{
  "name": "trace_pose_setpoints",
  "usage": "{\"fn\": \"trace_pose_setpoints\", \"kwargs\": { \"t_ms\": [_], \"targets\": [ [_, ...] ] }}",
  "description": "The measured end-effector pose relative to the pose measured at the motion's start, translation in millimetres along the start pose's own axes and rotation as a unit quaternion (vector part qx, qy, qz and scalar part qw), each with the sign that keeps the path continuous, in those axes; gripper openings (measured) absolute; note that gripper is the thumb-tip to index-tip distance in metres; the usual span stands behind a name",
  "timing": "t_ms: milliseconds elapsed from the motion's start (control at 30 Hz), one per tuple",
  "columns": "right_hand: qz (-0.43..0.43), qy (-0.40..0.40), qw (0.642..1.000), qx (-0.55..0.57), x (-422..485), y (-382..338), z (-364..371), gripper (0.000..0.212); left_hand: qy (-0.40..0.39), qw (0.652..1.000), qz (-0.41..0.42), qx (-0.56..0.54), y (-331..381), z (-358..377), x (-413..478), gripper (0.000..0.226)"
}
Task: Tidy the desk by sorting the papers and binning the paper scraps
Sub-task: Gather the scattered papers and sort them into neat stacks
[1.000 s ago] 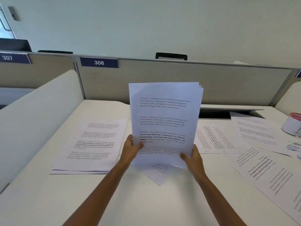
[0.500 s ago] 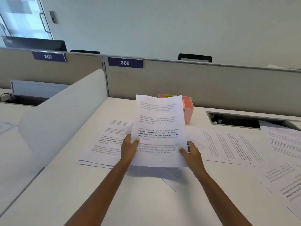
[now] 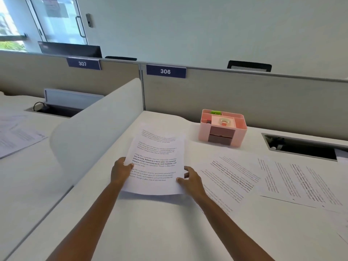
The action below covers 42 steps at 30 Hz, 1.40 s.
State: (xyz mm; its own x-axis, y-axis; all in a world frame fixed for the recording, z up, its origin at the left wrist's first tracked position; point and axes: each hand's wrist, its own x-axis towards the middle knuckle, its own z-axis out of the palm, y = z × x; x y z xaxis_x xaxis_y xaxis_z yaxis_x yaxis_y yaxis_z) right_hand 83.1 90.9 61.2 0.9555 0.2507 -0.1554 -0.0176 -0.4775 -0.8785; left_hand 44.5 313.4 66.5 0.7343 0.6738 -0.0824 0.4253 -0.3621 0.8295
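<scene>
We see the left hand (image 3: 120, 171) and right hand (image 3: 190, 180) each pinching a near corner of a sheaf of printed papers (image 3: 156, 166), thumbs on top, low over the desk (image 3: 150, 223) near its left edge. Another printed sheet (image 3: 160, 133) shows past its far end. The white divider (image 3: 94, 132) stands close along the left edge, loose sheets (image 3: 231, 174) spread to the right, and a pink organiser (image 3: 223, 129) sits toward the back edge.

Organizer (image 3: 223, 129) stands behind loose sheets (image 3: 263, 178), right of the held stack (image 3: 156, 162).
</scene>
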Motion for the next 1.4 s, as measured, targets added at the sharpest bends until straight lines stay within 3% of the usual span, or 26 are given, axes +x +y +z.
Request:
{"fn": "trace_pose_setpoints", "kwargs": {
  "t_ms": [300,433,500,633,767,833,933,1033,1067,1133,1400],
  "targets": [
    [-0.024,-0.041,0.998,-0.036,-3,8,20,0.04,-0.007,0.994,-0.028,0.106,-16,-9,19,0.043],
    [-0.099,0.006,0.987,-0.129,-7,21,5,0.032,0.021,0.984,-0.034,0.172,-13,-5,14,0.047],
    [-0.143,0.034,0.968,-0.205,-10,35,-10,0.032,0.052,0.973,-0.008,0.227,-9,1,5,0.047],
    [-0.208,0.144,0.89,-0.378,-26,56,-47,0.023,0.084,0.962,0.14,0.218,-1,34,-25,0.049],
    [-0.189,0.198,0.863,-0.426,-39,75,-73,0.034,0.01,0.944,0.277,0.176,15,80,-69,0.044],
    [-0.15,0.169,0.888,-0.402,-40,89,-81,0.042,-0.057,0.928,0.314,0.194,21,103,-89,0.047],
    [-0.08,0.12,0.895,-0.423,-44,104,-89,0.063,-0.168,0.899,0.306,0.265,30,133,-115,0.062],
    [-0.099,0.174,0.871,-0.449,-43,107,-97,0.064,-0.253,0.862,0.299,0.322,36,154,-143,0.08],
    [-0.078,0.155,0.874,-0.455,-42,106,-99,0.061,-0.271,0.846,0.305,0.344,37,159,-152,0.086],
    [-0.032,0.1,0.885,-0.454,-42,109,-104,0.055,-0.289,0.822,0.312,0.378,40,167,-164,0.094],
    [-0.034,0.118,0.865,-0.486,-54,108,-112,0.054,-0.285,0.816,0.327,0.383,63,172,-154,0.088]
  ]
}}
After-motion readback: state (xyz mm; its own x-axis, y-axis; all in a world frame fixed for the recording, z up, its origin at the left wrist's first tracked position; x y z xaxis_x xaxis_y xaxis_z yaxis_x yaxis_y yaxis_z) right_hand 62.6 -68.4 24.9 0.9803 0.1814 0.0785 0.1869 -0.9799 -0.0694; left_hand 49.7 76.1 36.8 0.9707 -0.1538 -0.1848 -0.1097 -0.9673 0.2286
